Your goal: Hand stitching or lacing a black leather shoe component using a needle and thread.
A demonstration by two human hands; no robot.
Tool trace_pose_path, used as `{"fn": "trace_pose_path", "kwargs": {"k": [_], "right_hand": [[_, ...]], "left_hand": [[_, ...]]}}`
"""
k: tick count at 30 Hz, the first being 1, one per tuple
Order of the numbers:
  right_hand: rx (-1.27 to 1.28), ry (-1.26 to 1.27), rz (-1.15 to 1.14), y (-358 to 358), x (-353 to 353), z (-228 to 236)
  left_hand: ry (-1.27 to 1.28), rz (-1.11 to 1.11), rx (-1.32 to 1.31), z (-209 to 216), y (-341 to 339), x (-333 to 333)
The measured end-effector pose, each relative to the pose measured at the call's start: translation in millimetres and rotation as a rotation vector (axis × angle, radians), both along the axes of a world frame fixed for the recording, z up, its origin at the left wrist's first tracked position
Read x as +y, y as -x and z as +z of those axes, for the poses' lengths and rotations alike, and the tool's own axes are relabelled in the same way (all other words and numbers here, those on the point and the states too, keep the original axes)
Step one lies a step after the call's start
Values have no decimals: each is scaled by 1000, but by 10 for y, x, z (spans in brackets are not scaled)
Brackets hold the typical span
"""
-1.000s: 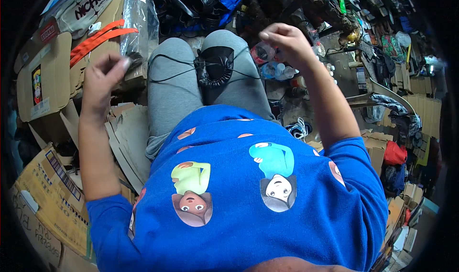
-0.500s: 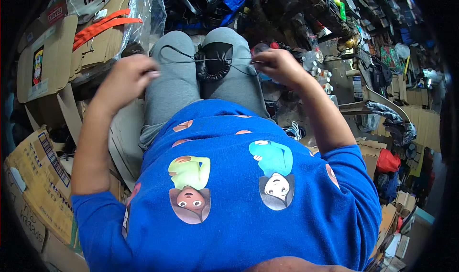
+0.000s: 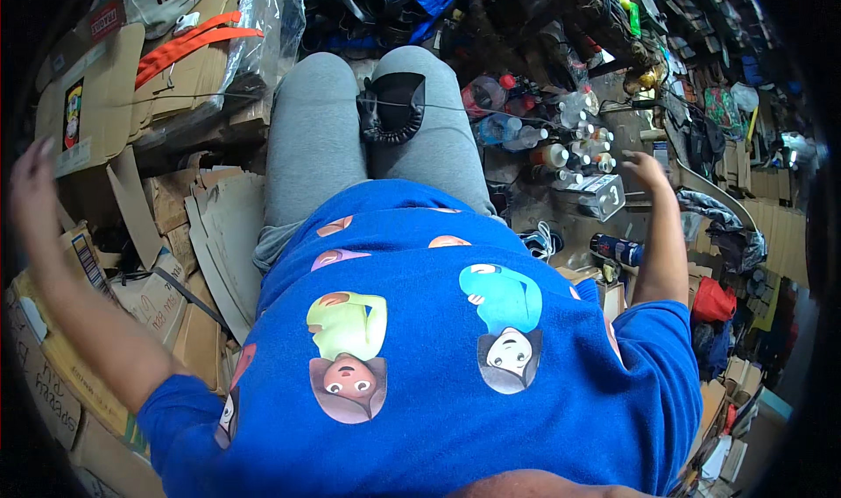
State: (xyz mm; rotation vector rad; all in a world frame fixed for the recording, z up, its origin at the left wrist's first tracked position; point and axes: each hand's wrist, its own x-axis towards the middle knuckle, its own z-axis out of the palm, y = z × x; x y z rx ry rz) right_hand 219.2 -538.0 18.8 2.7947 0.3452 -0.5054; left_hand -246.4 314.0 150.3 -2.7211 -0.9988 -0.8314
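Observation:
A small black leather-like piece [image 3: 399,121] with a puckered, gathered rim lies on my lap, mostly on the right thigh by the knee. A thin dark cord [image 3: 464,109] crosses it and runs out both ways, pulled nearly straight. Far out to the left, above the cardboard, is my left hand [image 3: 35,183], smeared by motion; the cord runs toward its raised fingertips. My right hand [image 3: 646,170] is out to the right past the bottles, fingers bent and closed, with the cord's other side leading its way. The cord's ends are too fine to see at either hand.
Flattened cardboard boxes [image 3: 96,104] and orange straps [image 3: 188,47] lie at the left. Several plastic bottles [image 3: 552,155] stand right of my knees, near a clear box [image 3: 602,196]. Black shoes [image 3: 363,3] lie beyond my knees; clutter fills the right side.
Both hands have swept outward from beside my knees, the left one farthest. The loose loops of cord have drawn out into a long line. The black piece has stayed on my lap.

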Motion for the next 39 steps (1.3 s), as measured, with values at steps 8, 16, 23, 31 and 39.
{"fn": "trace_pose_path", "kwargs": {"k": [8, 16, 23, 31, 39], "right_hand": [[489, -1097, 232, 1225, 2981, 152], [410, -1023, 457, 1167, 3375, 132], [404, -992, 577, 1142, 3400, 165], [525, -1218, 317, 1303, 3282, -143], [284, -1192, 349, 1621, 3227, -76]], "left_hand": [[953, -1028, 217, -1078, -2059, -2887], [1151, -1109, 390, -1375, -2629, -3020], [1453, -1077, 464, -1498, -2693, -2995], [1778, -1031, 400, -1666, -2647, -2991], [1828, -1060, 496, -1628, -2609, -2954]]}}
